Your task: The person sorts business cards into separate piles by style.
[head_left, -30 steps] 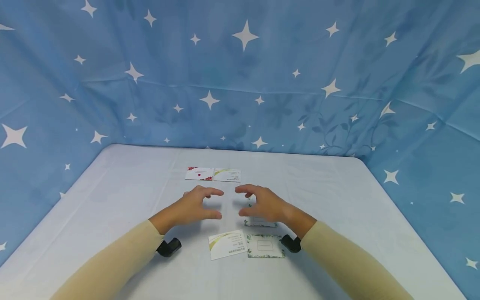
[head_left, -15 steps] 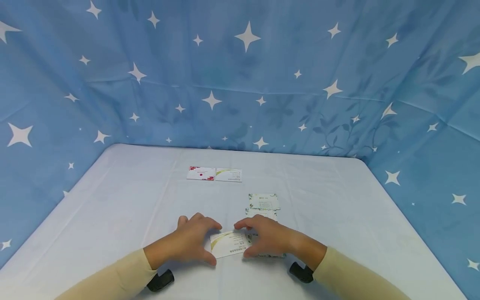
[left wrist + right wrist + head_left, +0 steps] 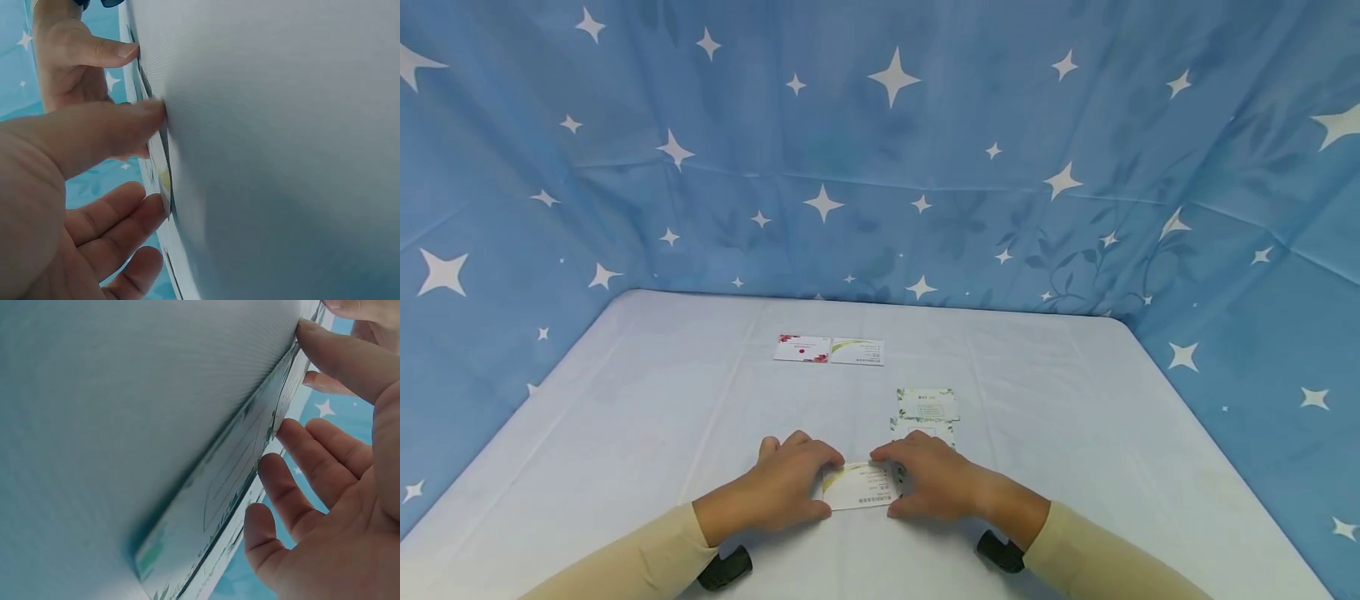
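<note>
We view a creased white tabletop [image 3: 625, 417] before a blue, star-printed fabric backdrop [image 3: 857, 158]. Toward six o'clock lies a white rectangular card with a gold curve [image 3: 860, 488], long axis nine to three o'clock, the curve at ten. We note the left hand [image 3: 781, 485] and right hand [image 3: 936, 482] pinching its ends across near and far edges. A leaf-bordered white card [image 3: 231, 469] lies beside it at three; tabletop stretches wide toward nine.

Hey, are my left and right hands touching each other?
Apart: the head view shows a gap between the left hand and right hand, with the gold-striped card visible between them.
</note>
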Motion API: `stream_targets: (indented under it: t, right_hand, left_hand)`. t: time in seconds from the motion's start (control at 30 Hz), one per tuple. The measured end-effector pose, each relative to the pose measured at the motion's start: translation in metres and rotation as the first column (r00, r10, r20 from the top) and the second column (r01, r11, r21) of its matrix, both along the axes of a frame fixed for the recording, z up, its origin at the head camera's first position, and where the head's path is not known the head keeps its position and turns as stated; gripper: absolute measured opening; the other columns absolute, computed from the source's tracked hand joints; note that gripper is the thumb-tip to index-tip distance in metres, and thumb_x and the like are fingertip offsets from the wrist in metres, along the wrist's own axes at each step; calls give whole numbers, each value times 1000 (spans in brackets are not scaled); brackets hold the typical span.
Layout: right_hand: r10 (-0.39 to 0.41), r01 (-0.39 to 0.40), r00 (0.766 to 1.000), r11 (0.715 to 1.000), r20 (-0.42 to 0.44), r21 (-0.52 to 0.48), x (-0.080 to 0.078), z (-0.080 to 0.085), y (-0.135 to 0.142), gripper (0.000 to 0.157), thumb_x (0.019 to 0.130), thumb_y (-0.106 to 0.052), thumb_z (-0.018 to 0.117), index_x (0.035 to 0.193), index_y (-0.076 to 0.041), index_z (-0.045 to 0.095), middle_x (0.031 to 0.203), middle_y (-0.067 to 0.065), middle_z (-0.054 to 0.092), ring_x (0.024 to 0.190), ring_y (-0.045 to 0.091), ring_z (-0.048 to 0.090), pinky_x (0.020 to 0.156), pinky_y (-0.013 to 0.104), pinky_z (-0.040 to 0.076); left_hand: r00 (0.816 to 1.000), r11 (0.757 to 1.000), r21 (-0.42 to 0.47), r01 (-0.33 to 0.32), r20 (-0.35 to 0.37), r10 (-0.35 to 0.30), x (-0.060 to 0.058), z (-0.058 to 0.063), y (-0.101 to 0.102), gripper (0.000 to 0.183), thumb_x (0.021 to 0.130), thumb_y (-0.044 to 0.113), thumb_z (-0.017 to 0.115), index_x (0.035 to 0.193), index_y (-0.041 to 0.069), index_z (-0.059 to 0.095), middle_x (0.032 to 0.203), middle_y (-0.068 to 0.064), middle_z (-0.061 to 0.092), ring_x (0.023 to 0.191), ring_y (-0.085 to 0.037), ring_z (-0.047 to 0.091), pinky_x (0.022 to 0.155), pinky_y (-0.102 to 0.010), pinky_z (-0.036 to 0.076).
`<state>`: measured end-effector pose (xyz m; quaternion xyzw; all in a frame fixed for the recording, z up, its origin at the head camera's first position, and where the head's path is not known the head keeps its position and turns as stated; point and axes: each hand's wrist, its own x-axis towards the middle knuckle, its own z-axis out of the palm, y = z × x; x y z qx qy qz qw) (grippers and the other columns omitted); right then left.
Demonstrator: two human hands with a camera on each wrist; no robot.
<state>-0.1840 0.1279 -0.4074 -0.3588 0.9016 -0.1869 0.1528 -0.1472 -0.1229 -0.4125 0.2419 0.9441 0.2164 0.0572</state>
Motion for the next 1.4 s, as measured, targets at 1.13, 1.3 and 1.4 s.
stream_targets:
  t: [1.13,1.3,1.4]
  right_hand:
    - [-202,187,977,964,-62,-189,-50,15,-3,53,90,-25,75,138,-10,59,132,2,58,118,24,55,99,45,45]
    - [-236,222,970,958,-59,-181,-76,16,-5,55,91,-26,75,140,-10,58,134,4,57,120,27,54,100,46,44]
    - [-244,229,965,962,-91,-149,-88,15,-7,55,91,-27,74,142,-11,56,135,6,57,122,27,53,101,46,43]
  left_hand:
    - [988,962,226,-154,46,148,-61,11,-12,45,87,16,78,130,17,65,120,-2,58,110,-23,50,90,-46,34]
    - [987,968,196,-159,58,151,-91,13,-12,46,88,19,77,132,18,64,115,-4,59,109,-25,51,93,-49,32]
    - [986,974,160,-163,72,153,-106,13,-12,47,89,21,76,134,19,63,115,-6,58,109,-26,49,93,-50,33]
